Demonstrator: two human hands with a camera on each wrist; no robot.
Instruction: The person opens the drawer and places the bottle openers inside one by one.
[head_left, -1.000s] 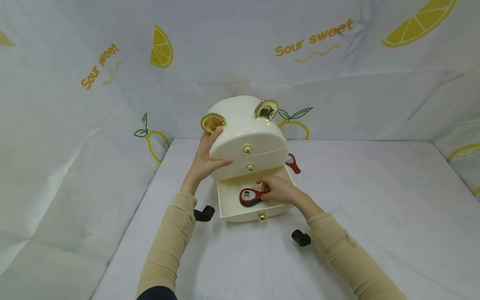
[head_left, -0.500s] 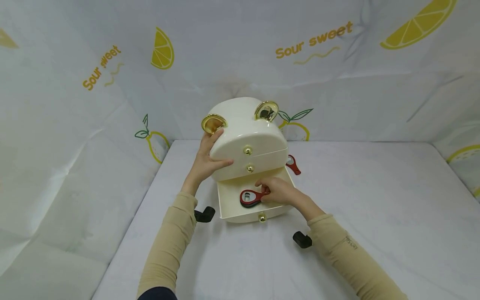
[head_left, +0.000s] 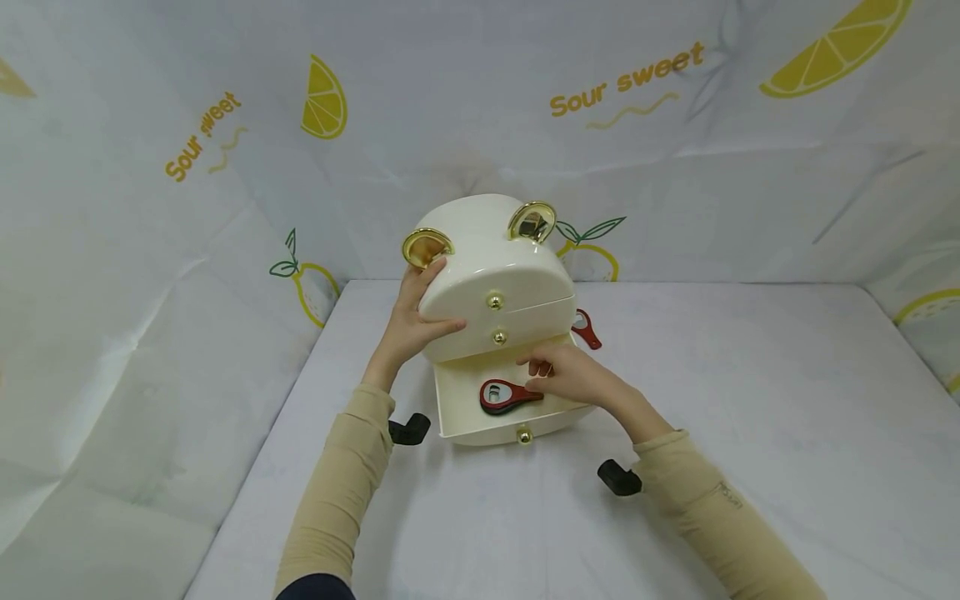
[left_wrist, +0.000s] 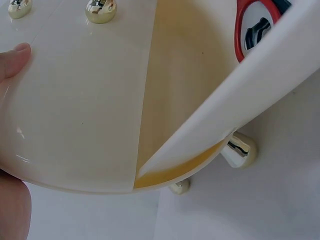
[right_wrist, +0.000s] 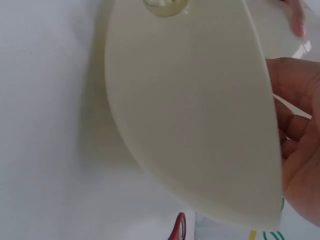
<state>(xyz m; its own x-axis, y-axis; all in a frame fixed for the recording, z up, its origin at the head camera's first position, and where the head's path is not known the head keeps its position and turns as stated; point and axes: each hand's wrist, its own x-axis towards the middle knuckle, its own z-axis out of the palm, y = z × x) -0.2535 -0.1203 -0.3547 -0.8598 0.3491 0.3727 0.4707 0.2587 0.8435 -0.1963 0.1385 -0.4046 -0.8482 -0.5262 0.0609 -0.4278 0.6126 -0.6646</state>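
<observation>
A white storage box (head_left: 487,242) with gold ears and gold knobs stands on the table, its bottom drawer (head_left: 461,417) pulled out. My left hand (head_left: 408,321) holds the box's left side, thumb on the front face and fingers up by the left ear. In the drawer lies a red-and-black teardrop-shaped tool (head_left: 510,395) with a pale round window and a metal piece. My right hand (head_left: 573,375) is over the drawer's right part, its thumb by the tool's handle and its fingers loosely bent. In the right wrist view the drawer front (right_wrist: 195,115) hides the tool.
A second red tool of like shape (head_left: 587,330) lies on the table by the box's right side. Black fittings (head_left: 409,429) stick out near each wrist. A lemon-printed sheet (head_left: 465,100) hangs close behind the box.
My right hand has let go of the tool's handle and shifted slightly right. The tool rests in the drawer. My left hand and the box have stayed in place.
</observation>
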